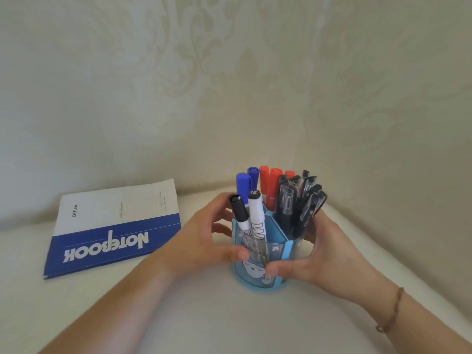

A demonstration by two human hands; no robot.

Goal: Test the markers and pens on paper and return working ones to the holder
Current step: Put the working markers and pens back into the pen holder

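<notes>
A light blue, see-through pen holder (277,241) stands on the pale table, just right of the middle. It is full: two white markers with black caps (256,213) in front, blue-capped markers (244,183) and red-capped markers (270,183) behind, and several black pens (297,205) on the right. My left hand (204,238) wraps the holder's left side, thumb on its front. My right hand (324,254) clasps the right side, thumb low on the front. A closed blue-and-white notebook (112,231) lies flat to the left.
A wall with a pale pattern rises close behind the holder. The pale table (229,315) curves away at the right. A thin bracelet (390,312) is on my right wrist.
</notes>
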